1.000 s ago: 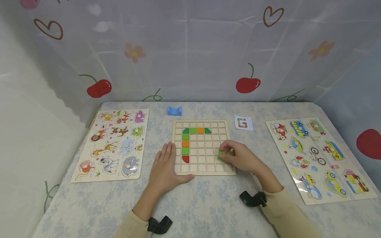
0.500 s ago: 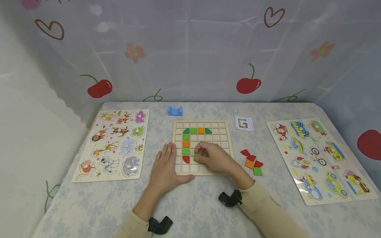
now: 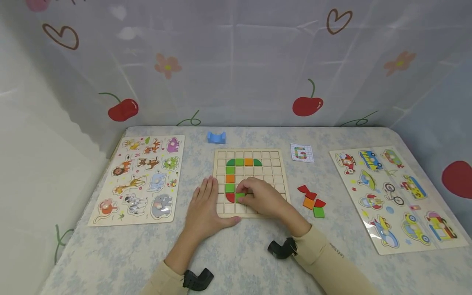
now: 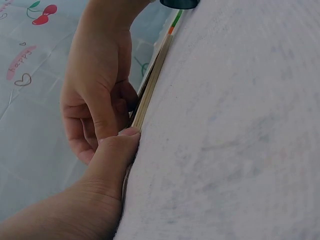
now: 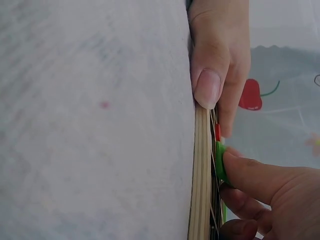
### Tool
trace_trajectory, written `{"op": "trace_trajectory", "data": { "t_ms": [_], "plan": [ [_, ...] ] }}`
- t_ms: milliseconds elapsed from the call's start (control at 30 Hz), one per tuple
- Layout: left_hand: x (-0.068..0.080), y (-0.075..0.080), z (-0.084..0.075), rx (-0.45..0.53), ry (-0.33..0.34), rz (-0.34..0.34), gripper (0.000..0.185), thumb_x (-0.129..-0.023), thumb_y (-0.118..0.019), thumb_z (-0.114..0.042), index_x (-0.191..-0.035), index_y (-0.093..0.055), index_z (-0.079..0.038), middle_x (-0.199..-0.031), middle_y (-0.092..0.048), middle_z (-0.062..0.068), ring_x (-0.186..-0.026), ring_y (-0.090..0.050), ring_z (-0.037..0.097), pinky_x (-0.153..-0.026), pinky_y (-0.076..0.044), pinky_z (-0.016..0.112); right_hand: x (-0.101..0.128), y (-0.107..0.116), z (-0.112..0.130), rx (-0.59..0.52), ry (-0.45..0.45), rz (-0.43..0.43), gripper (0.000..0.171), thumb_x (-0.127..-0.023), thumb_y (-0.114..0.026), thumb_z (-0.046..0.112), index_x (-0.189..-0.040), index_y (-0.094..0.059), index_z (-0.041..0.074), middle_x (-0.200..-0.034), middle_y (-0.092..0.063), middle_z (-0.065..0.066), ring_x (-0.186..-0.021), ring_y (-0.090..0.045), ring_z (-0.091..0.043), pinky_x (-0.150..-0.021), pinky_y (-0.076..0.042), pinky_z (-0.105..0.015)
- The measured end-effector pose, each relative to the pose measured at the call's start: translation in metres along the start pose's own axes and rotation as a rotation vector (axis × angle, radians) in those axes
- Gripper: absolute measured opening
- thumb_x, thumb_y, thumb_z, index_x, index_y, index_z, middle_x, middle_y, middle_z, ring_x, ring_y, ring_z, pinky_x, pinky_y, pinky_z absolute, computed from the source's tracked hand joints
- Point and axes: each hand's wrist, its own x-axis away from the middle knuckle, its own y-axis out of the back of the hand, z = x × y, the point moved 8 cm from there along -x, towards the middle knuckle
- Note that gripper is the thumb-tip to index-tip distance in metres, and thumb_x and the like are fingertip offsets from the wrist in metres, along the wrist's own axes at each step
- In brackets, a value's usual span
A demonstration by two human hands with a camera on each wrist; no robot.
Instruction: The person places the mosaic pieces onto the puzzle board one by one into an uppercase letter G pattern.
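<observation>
Right hand (image 3: 263, 200) is pinching one green tile (image 3: 240, 198) in its fingertips, pressing it onto the grid board (image 3: 278, 164) just at 3 o'clock of the red piece (image 3: 230, 198); left hand (image 3: 204, 207) is lying flat, fingers straight, on the board's 9 o'clock edge; seven tiles are sitting on the board besides; four loose tiles (image 3: 312, 201) are lying at 3 o'clock; two picture puzzles (image 3: 141, 178) are flanking; one card (image 3: 302, 153) at 1 o'clock.

I sit at a children's play table (image 3: 258, 254), cherry-print curtain (image 3: 236, 61) around it, animal puzzle (image 3: 141, 178) and vehicle puzzle (image 3: 396, 194) beside me.
</observation>
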Motion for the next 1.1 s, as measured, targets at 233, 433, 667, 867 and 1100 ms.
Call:
{"op": "trace_trajectory", "data": {
  "t_ms": [233, 433, 667, 867, 1100],
  "plan": [
    [0.000, 0.000, 0.000, 0.003, -0.004, -0.006, 0.132, -0.068, -0.064, -0.083, -0.159, -0.009, -0.003, -0.168, -0.009, 0.013, -0.156, -0.006, 0.027, -0.126, -0.011, 0.049, 0.002, 0.000, -0.001, 0.044, -0.008, -0.006, 0.017, -0.088, -0.076, 0.020, -0.104, -0.073, 0.019, -0.095, -0.063, 0.009, -0.084, -0.056, -0.008, -0.079, -0.050, -0.028],
    [0.000, 0.000, -0.001, 0.006, -0.006, -0.016, 0.132, -0.068, -0.064, -0.083, -0.159, -0.010, -0.003, -0.167, -0.010, 0.013, -0.156, -0.007, 0.027, -0.126, -0.011, 0.049, 0.004, 0.001, -0.003, 0.063, 0.012, 0.008, 0.026, -0.086, -0.078, 0.021, -0.112, -0.076, 0.018, -0.100, -0.062, 0.009, -0.086, -0.056, -0.007, -0.077, -0.048, -0.025],
    [0.000, 0.001, -0.001, 0.003, -0.007, -0.024, 0.132, -0.068, -0.064, -0.083, -0.159, -0.010, -0.003, -0.167, -0.010, 0.013, -0.156, -0.007, 0.027, -0.126, -0.012, 0.049, 0.005, 0.001, 0.000, 0.053, 0.035, 0.008, 0.027, -0.085, -0.078, 0.020, -0.112, -0.077, 0.016, -0.101, -0.063, 0.007, -0.088, -0.057, -0.008, -0.076, -0.048, -0.024],
    [0.001, 0.002, -0.002, 0.014, -0.013, -0.040, 0.131, -0.068, -0.067, -0.080, -0.159, -0.012, -0.002, -0.167, -0.011, 0.013, -0.156, -0.009, 0.027, -0.126, -0.013, 0.049, 0.006, 0.001, 0.000, 0.055, 0.033, 0.006, 0.025, -0.085, -0.079, 0.019, -0.109, -0.077, 0.016, -0.102, -0.064, 0.008, -0.090, -0.059, -0.007, -0.079, -0.050, -0.024],
    [0.001, 0.002, -0.001, 0.021, -0.007, -0.041, 0.131, -0.068, -0.069, -0.078, -0.159, -0.013, -0.003, -0.167, -0.011, 0.012, -0.156, -0.009, 0.028, -0.126, -0.013, 0.049, 0.019, 0.012, -0.012, 0.003, -0.023, -0.005, 0.020, -0.086, -0.078, 0.019, -0.106, -0.076, 0.019, -0.102, -0.066, 0.010, -0.093, -0.059, -0.009, -0.086, -0.051, -0.031]
  ]
}}
